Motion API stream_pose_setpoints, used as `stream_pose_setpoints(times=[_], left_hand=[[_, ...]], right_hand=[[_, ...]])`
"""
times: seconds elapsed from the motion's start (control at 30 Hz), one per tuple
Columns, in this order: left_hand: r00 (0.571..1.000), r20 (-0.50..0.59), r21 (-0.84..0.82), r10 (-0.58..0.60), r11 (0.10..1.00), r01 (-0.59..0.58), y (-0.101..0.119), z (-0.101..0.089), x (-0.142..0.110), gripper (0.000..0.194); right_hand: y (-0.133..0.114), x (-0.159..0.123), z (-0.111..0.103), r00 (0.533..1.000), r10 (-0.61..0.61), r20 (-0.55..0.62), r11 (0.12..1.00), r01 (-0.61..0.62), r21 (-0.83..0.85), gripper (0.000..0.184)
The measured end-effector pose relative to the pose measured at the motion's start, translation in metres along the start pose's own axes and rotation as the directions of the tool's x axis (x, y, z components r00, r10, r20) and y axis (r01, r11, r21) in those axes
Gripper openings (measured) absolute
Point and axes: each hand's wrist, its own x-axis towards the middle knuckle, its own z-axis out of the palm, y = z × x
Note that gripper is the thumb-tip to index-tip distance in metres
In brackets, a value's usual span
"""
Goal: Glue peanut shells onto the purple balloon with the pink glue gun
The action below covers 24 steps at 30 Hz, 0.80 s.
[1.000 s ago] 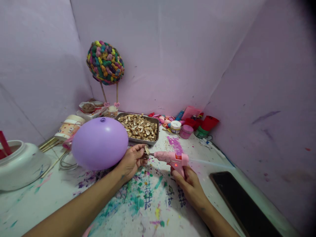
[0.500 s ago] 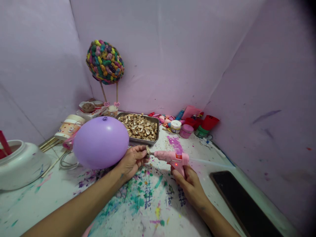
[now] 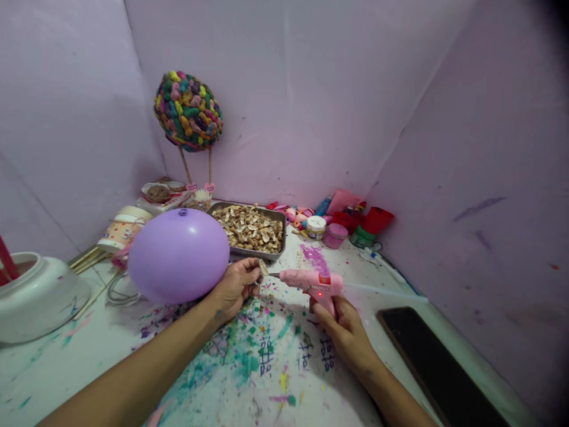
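Observation:
Between the fingertips of my left hand (image 3: 237, 287) is a peanut shell half (image 3: 264, 268), its hollow side partly showing. My right hand (image 3: 340, 329) grips a pink hot glue gun (image 3: 313, 281) by its handle. The gun's red light is lit, and a clear glue stick (image 3: 386, 290) juts from its back. The metal nozzle points left, just short of the shell. A purple balloon (image 3: 180, 258) rests beside my left wrist, its knot on top. Behind my left hand stands a metal tray (image 3: 278, 257) heaped with peanut shells (image 3: 251, 228).
A dark phone (image 3: 438, 367) lies at the right. A white pot (image 3: 40, 302) and stacked paper cups (image 3: 124, 228) stand left. Behind them rises a colourful peanut-shell ball (image 3: 189, 111) on sticks. Paint jars (image 3: 335, 236) and red cups (image 3: 377, 221) line the back right.
My left hand has drawn slightly left with the shell, which is now turned more upright. The glue gun has shifted a little right, and the balloon has moved slightly left.

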Motion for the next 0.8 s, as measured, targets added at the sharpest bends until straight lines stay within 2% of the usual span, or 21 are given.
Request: stream_pose_setpoints(times=[0.8], left_hand=[[1.0, 0.017, 0.043, 0.007, 0.999, -0.007, -0.0015, 0.0002, -0.0006, 0.026]], right_hand=[[0.0021, -0.001, 0.0013, 1.0, 0.021, 0.005, 0.999, -0.021, -0.027, 0.026]])
